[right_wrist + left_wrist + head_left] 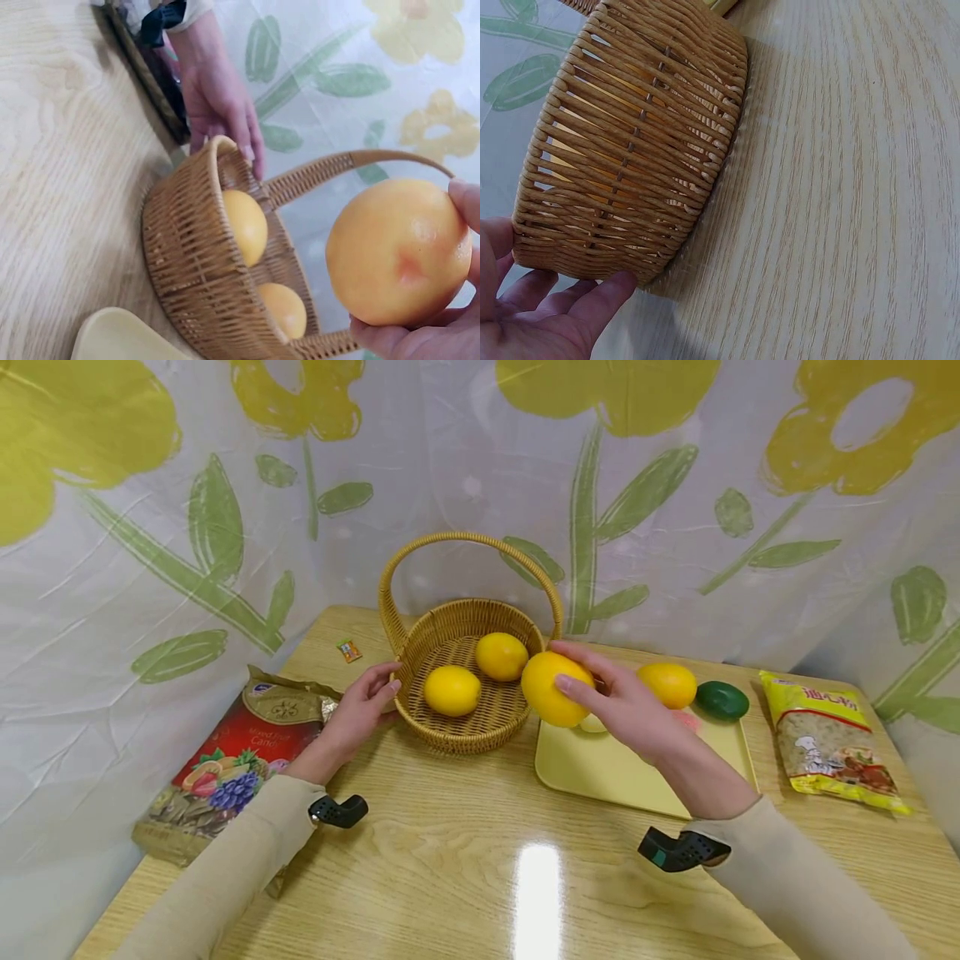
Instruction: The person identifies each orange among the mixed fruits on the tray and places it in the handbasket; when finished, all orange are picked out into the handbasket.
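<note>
A round wicker basket (467, 739) with a tall arched handle stands on the table and holds two yellow fruits (452, 691). My left hand (358, 714) holds its left side; the left wrist view shows the fingers (604, 300) against the lower wicker and the thumb side up at the rim. A round yellow-orange fruit (553, 689) is gripped between the thumb and fingers of my right hand (626, 706), in the air just right of the basket's rim. In the right wrist view a reddish dimple shows on this fruit (397, 255).
Under my right arm lies a pale yellow tray (600, 772), with another yellow fruit (667, 685) and a dark green fruit (722, 701) at its back edge. A yellow food packet (832, 739) is far right. At left are a candy bag (240, 752) and a small wrapped sweet (348, 650).
</note>
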`<state>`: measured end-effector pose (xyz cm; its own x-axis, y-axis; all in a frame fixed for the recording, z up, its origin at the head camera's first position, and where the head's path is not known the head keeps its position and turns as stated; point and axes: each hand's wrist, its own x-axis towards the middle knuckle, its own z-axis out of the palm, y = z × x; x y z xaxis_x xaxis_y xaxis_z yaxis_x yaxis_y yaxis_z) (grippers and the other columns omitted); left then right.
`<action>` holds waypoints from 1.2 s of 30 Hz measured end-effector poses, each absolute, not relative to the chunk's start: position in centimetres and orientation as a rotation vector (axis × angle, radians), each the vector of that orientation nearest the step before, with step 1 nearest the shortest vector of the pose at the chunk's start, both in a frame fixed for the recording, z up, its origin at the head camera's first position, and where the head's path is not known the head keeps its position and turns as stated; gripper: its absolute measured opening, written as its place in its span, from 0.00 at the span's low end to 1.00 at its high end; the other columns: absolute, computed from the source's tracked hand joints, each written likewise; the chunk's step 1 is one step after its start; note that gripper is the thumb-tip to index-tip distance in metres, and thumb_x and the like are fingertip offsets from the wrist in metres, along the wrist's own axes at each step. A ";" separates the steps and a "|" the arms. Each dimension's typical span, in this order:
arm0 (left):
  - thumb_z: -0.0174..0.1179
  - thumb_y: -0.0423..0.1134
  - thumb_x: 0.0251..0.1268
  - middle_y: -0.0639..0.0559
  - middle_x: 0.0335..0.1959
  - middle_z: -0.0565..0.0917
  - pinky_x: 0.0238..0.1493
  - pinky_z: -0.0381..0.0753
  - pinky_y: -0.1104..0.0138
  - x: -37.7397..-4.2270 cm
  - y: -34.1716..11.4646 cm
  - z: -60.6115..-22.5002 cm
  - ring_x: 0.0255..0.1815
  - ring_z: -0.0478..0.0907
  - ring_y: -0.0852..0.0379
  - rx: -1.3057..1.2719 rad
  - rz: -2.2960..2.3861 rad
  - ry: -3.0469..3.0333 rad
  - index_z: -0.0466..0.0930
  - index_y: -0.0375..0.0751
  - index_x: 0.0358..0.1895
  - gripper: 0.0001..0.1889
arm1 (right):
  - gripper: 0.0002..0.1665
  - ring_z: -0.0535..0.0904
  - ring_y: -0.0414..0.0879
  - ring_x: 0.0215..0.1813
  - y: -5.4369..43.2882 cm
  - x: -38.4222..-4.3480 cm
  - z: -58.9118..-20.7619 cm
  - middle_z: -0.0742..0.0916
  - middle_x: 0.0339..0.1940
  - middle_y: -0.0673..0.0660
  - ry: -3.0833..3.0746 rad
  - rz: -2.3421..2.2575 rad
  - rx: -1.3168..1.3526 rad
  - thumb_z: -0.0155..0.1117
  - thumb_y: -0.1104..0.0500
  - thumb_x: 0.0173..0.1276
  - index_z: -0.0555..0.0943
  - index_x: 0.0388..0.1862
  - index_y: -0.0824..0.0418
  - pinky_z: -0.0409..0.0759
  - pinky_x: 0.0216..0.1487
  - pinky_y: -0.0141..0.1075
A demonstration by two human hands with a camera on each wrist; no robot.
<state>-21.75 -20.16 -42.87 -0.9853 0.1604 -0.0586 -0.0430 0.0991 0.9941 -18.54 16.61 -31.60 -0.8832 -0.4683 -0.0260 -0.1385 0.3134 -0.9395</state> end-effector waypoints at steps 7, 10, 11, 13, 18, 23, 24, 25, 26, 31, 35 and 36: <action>0.44 0.41 0.80 0.40 0.76 0.57 0.65 0.68 0.43 -21.8 -20.1 -42.9 0.73 0.58 0.40 0.109 2.009 2.211 0.55 0.36 0.75 0.26 | 0.32 0.75 0.49 0.58 14.9 -19.3 -32.1 0.73 0.66 0.50 2.246 -1.575 -0.522 0.59 0.42 0.72 0.66 0.74 0.40 0.74 0.59 0.42; 0.44 0.41 0.80 0.40 0.76 0.57 0.64 0.68 0.43 -21.8 -20.1 -43.0 0.72 0.58 0.40 0.102 2.010 2.212 0.55 0.36 0.75 0.26 | 0.33 0.74 0.48 0.59 14.2 -19.7 -32.2 0.73 0.67 0.51 2.261 -1.566 -0.530 0.59 0.42 0.72 0.66 0.74 0.40 0.71 0.62 0.44; 0.44 0.41 0.80 0.40 0.76 0.57 0.64 0.68 0.43 -21.8 -20.2 -43.0 0.72 0.58 0.40 0.101 2.010 2.214 0.55 0.36 0.75 0.26 | 0.33 0.73 0.48 0.60 14.0 -19.9 -32.3 0.73 0.68 0.51 2.268 -1.564 -0.531 0.59 0.41 0.72 0.66 0.74 0.40 0.71 0.63 0.44; 0.44 0.40 0.80 0.39 0.76 0.57 0.64 0.68 0.43 -21.9 -20.2 -43.1 0.72 0.58 0.40 0.099 2.012 2.215 0.55 0.36 0.75 0.26 | 0.33 0.73 0.48 0.61 13.6 -20.3 -32.3 0.72 0.69 0.50 2.280 -1.567 -0.537 0.59 0.41 0.72 0.66 0.74 0.39 0.70 0.64 0.44; 0.44 0.40 0.80 0.39 0.76 0.58 0.64 0.69 0.44 -21.9 -20.3 -43.2 0.72 0.58 0.40 0.102 2.007 2.222 0.55 0.35 0.75 0.26 | 0.32 0.70 0.47 0.64 12.4 -21.5 -32.5 0.71 0.70 0.50 2.283 -1.586 -0.526 0.58 0.42 0.73 0.66 0.74 0.40 0.67 0.67 0.44; 0.44 0.40 0.80 0.39 0.76 0.57 0.64 0.69 0.44 -21.8 -20.2 -43.0 0.73 0.58 0.40 0.105 2.004 2.223 0.54 0.35 0.75 0.26 | 0.32 0.70 0.47 0.64 11.0 -23.0 -33.1 0.73 0.69 0.52 2.292 -1.606 -0.496 0.58 0.44 0.73 0.66 0.74 0.42 0.66 0.67 0.43; 0.44 0.40 0.80 0.39 0.76 0.57 0.64 0.69 0.44 -21.8 -20.2 -43.0 0.73 0.58 0.41 0.106 2.005 2.222 0.55 0.35 0.75 0.26 | 0.32 0.70 0.47 0.63 10.7 -23.3 -33.2 0.73 0.68 0.52 2.298 -1.607 -0.492 0.58 0.45 0.74 0.66 0.74 0.43 0.67 0.67 0.43; 0.43 0.40 0.80 0.39 0.76 0.56 0.64 0.69 0.44 -21.8 -20.2 -43.0 0.73 0.58 0.41 0.107 2.008 2.219 0.55 0.36 0.75 0.26 | 0.31 0.70 0.46 0.63 10.4 -23.6 -33.4 0.74 0.68 0.52 2.308 -1.603 -0.482 0.58 0.45 0.74 0.66 0.74 0.43 0.67 0.66 0.42; 0.43 0.40 0.80 0.40 0.76 0.56 0.64 0.69 0.44 -21.8 -20.2 -43.0 0.73 0.57 0.41 0.107 2.010 2.216 0.55 0.36 0.75 0.26 | 0.31 0.71 0.47 0.62 10.1 -23.9 -33.5 0.74 0.67 0.52 2.309 -1.602 -0.479 0.58 0.45 0.74 0.66 0.74 0.44 0.68 0.65 0.42; 0.44 0.40 0.80 0.41 0.76 0.56 0.64 0.69 0.44 -21.9 -20.2 -43.0 0.73 0.57 0.41 0.109 2.013 2.210 0.55 0.36 0.75 0.26 | 0.32 0.71 0.47 0.62 8.8 -24.6 -34.1 0.72 0.69 0.52 2.259 -1.568 -0.468 0.58 0.45 0.74 0.66 0.74 0.45 0.68 0.65 0.42; 0.44 0.41 0.80 0.42 0.76 0.56 0.64 0.69 0.44 -21.9 -20.2 -43.0 0.74 0.57 0.42 0.114 2.007 2.215 0.55 0.37 0.75 0.26 | 0.32 0.66 0.47 0.67 8.2 -24.5 -34.2 0.70 0.72 0.50 2.255 -1.492 -0.495 0.59 0.43 0.73 0.67 0.74 0.44 0.66 0.67 0.43; 0.44 0.41 0.80 0.42 0.77 0.56 0.65 0.69 0.44 -21.9 -20.2 -43.0 0.74 0.57 0.43 0.116 2.005 2.215 0.55 0.37 0.75 0.26 | 0.32 0.65 0.47 0.68 8.2 -24.4 -34.2 0.69 0.72 0.50 2.254 -1.475 -0.506 0.59 0.43 0.73 0.67 0.74 0.44 0.66 0.68 0.44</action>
